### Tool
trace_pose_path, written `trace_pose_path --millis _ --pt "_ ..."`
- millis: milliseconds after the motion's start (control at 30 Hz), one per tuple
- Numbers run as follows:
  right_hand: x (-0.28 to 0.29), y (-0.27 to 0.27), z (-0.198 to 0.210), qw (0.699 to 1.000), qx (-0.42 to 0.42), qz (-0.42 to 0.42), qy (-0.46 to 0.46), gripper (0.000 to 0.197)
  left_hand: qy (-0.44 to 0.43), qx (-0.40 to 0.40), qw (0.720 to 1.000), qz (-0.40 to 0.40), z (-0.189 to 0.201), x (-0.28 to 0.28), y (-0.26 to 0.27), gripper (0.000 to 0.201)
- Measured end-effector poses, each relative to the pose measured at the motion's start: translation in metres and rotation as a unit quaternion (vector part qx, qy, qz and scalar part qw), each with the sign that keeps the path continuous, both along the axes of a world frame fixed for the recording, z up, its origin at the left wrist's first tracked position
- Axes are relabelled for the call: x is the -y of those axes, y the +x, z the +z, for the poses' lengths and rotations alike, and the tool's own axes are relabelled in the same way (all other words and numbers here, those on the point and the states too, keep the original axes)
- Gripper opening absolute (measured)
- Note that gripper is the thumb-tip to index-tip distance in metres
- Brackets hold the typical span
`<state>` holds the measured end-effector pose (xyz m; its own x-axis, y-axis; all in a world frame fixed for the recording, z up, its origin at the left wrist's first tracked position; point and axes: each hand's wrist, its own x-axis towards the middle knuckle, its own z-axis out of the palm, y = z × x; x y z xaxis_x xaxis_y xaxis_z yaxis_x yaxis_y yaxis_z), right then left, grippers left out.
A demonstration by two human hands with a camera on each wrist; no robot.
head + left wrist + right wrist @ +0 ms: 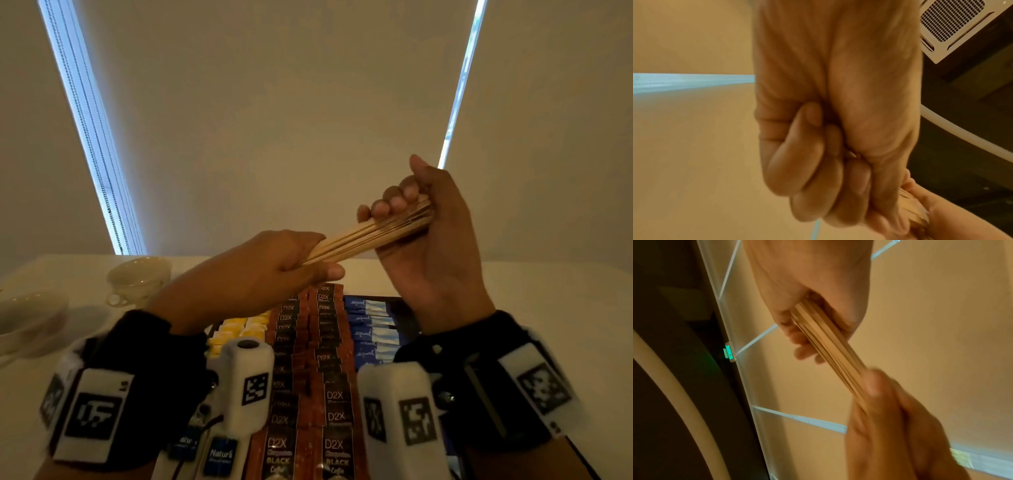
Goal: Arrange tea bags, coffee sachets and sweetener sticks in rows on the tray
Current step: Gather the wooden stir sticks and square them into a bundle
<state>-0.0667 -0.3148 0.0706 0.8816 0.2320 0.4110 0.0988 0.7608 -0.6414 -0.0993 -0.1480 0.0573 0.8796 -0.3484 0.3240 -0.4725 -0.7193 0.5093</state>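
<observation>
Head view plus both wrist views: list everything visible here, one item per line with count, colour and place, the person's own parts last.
wooden stirrer sticks: one bundle, pale wood, held in the air above the tray
coffee sachets: two rows, count unclear, brown and black, middle of tray
sweetener sticks: one row, count unclear, blue and white, right of the coffee
tea bags: several, yellow, left of the coffee
tray: one, dark, on the table
cups: two, cream, far left on the table
table: one, white
wrist cameras: white with black markers, on both wrists
left hand: grips the bundle's near end
right hand: grips its far end
</observation>
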Motion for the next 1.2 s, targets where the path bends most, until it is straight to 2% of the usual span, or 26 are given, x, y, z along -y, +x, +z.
trace_pose_path --millis 67,133,200,267,367,500,533,633,767,900,933,967,1033,1100,1200 --pt "0.010 0.003 0.003 0.998 0.011 -0.019 -0.054 0.033 0.020 -0.016 1.000 0.008 0.002 -0.005 -0.002 0.039" --pt "0.011 0.002 0.002 0.986 0.033 -0.081 -0.144 0.036 0.033 -0.024 0.999 0.011 0.002 -0.003 -0.002 0.039" --pt "0.002 -0.001 -0.001 0.960 0.061 -0.160 -0.223 0.040 0.062 -0.021 0.998 0.020 0.000 0.004 -0.001 0.030" --pt "-0.005 -0.004 -0.003 0.940 0.086 -0.209 -0.257 0.043 0.074 -0.007 0.997 0.024 -0.003 0.010 0.002 0.016" --pt "0.000 -0.005 0.001 0.928 0.079 -0.206 -0.301 0.040 0.067 0.016 0.996 0.057 0.001 0.008 0.003 0.013" --pt "0.009 -0.007 0.006 0.929 0.031 -0.163 -0.330 0.037 0.110 0.030 0.989 0.090 0.001 0.003 0.003 0.028" --pt "0.007 -0.007 0.005 0.923 0.027 -0.159 -0.349 0.040 0.124 0.036 0.987 0.092 -0.001 0.004 0.003 0.030" --pt "0.002 -0.008 0.004 0.878 0.022 -0.167 -0.448 0.053 0.152 0.052 0.981 0.108 -0.001 0.006 0.001 0.024" --pt "-0.004 -0.007 0.000 0.865 -0.012 -0.143 -0.482 0.057 0.126 0.095 0.977 0.147 0.008 0.002 -0.004 0.018" --pt "-0.008 -0.003 -0.008 0.779 0.095 -0.216 -0.581 0.063 0.103 0.086 0.978 0.158 0.012 -0.002 -0.007 0.022" --pt "-0.008 -0.004 -0.008 0.772 0.116 -0.208 -0.590 0.062 0.100 0.085 0.978 0.163 0.012 -0.003 -0.007 0.024" --pt "-0.007 -0.004 -0.008 0.777 0.126 -0.188 -0.588 0.060 0.099 0.085 0.977 0.170 0.012 -0.006 -0.007 0.027" --pt "-0.006 -0.005 -0.006 0.806 0.123 -0.148 -0.560 0.053 0.091 0.081 0.976 0.179 0.012 -0.008 -0.006 0.033" --pt "-0.004 -0.002 -0.007 0.830 0.116 -0.143 -0.527 0.045 0.064 0.067 0.982 0.165 0.014 -0.009 -0.007 0.041" --pt "-0.003 0.002 -0.010 0.845 0.132 -0.167 -0.491 0.037 -0.036 0.048 0.991 0.123 0.017 -0.010 -0.012 0.049"
